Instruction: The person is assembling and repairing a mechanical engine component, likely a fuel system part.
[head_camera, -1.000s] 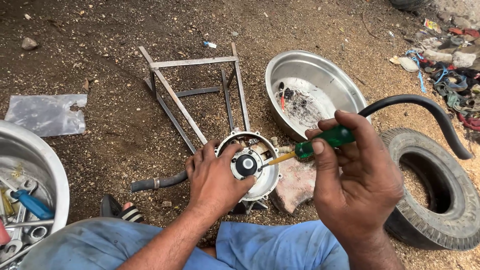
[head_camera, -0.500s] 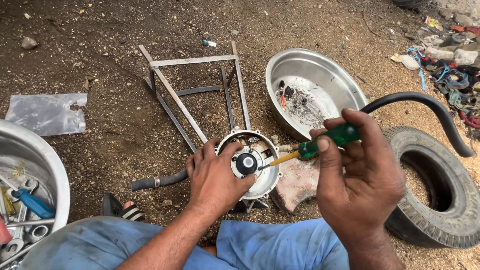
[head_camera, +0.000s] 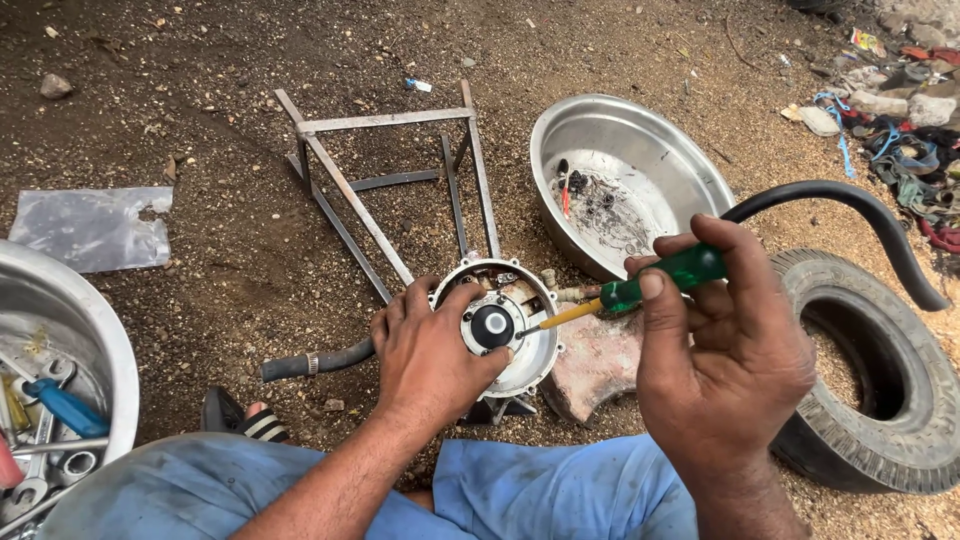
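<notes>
A round metal housing (head_camera: 522, 350) with a black centre hub (head_camera: 492, 325) sits on the dirt in front of my knees. My left hand (head_camera: 430, 350) grips its left rim, fingers curled over the edge. My right hand (head_camera: 725, 350) holds a green-handled screwdriver (head_camera: 660, 280), its yellow shaft angled down-left with the tip at the housing's face beside the hub. Short hose stubs stick out of the housing on the left (head_camera: 315, 362) and at the upper right.
A metal frame (head_camera: 385, 180) lies beyond the housing. A steel basin (head_camera: 650, 150) holds small parts; another basin (head_camera: 90, 330) at left holds wrenches and tools. A tyre (head_camera: 880, 400) and black hose (head_camera: 850, 200) lie right. A plastic bag (head_camera: 95, 225) lies left.
My right hand has shifted slightly, turning the screwdriver at the housing. My left hand has stayed on the rim.
</notes>
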